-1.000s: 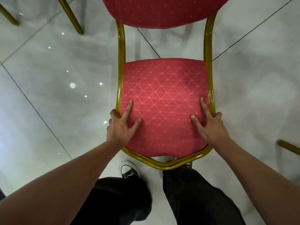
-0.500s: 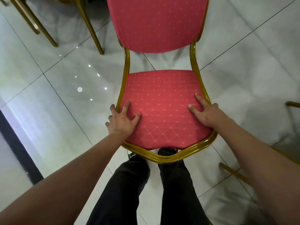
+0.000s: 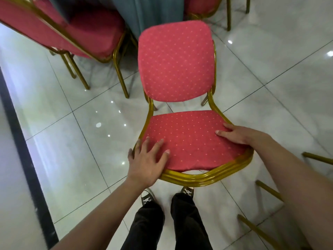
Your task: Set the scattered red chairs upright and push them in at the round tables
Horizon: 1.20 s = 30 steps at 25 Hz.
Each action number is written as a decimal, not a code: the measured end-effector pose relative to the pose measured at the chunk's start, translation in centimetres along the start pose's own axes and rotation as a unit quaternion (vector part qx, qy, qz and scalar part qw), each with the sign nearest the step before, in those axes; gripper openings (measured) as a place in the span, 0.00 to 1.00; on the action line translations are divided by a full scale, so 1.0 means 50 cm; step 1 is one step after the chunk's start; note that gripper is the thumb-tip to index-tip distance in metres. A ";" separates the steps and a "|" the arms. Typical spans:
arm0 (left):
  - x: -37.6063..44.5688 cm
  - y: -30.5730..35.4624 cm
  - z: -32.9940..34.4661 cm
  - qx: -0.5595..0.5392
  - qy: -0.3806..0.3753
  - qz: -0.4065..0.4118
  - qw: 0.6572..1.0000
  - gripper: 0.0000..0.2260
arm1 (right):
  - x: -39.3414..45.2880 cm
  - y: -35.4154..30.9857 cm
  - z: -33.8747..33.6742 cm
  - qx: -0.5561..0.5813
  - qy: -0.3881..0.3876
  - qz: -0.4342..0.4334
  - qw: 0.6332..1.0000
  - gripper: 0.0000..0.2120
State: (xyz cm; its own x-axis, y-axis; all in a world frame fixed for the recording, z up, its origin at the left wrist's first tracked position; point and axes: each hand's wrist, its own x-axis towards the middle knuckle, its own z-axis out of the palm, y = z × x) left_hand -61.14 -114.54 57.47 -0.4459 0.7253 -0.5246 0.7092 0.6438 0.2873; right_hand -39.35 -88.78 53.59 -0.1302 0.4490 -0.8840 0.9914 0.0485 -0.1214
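Note:
A red chair [image 3: 180, 138] with a gold frame stands upright on the tiles just in front of me, its backrest [image 3: 176, 60] towards a table draped in a blue-grey cloth [image 3: 158, 11]. My left hand [image 3: 146, 163] lies over the seat's front left corner, fingers straight and spread on the cushion, the little finger past the frame. My right hand [image 3: 239, 134] holds the seat's right edge. Its thumb and forefinger are on the cushion, and the other fingers are hidden over the frame.
Another red chair [image 3: 93, 33] stands at the table to the left, close beside the backrest. A third [image 3: 203, 6] is at the top right. Gold chair legs [image 3: 261, 230] jut in at the lower right. A black strip [image 3: 27, 159] runs along the floor on the left.
The chair has moved away from me towards the table. The cloth and the neighbouring chairs have come into view. My left hand's fingers have spread flatter across the cushion.

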 end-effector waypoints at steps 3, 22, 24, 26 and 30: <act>-0.020 0.034 -0.030 0.004 0.098 0.100 0.990 0.33 | -0.024 -0.009 -0.048 0.075 0.030 -0.037 0.996 0.36; 0.191 0.152 -0.264 -0.069 0.252 0.035 0.965 0.30 | -0.132 -0.107 -0.139 0.160 0.406 -0.333 0.836 0.31; 0.204 0.169 -0.269 -0.072 0.251 0.029 0.965 0.30 | -0.124 -0.111 -0.176 0.160 0.385 -0.336 0.844 0.30; 0.219 0.195 -0.274 -0.077 0.247 0.021 0.966 0.29 | -0.114 -0.113 -0.223 0.155 0.362 -0.335 0.856 0.29; 0.248 0.244 -0.297 -0.096 0.237 -0.006 0.967 0.30 | -0.094 -0.130 -0.312 0.133 0.339 -0.326 0.872 0.28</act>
State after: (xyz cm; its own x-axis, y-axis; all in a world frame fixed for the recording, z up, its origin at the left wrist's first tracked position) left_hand -66.13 -94.08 66.36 -0.6861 0.7183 -0.1153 0.6079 0.6531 0.4515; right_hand -45.01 -77.29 65.57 -0.5395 0.8321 -0.1284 0.6593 0.3227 -0.6791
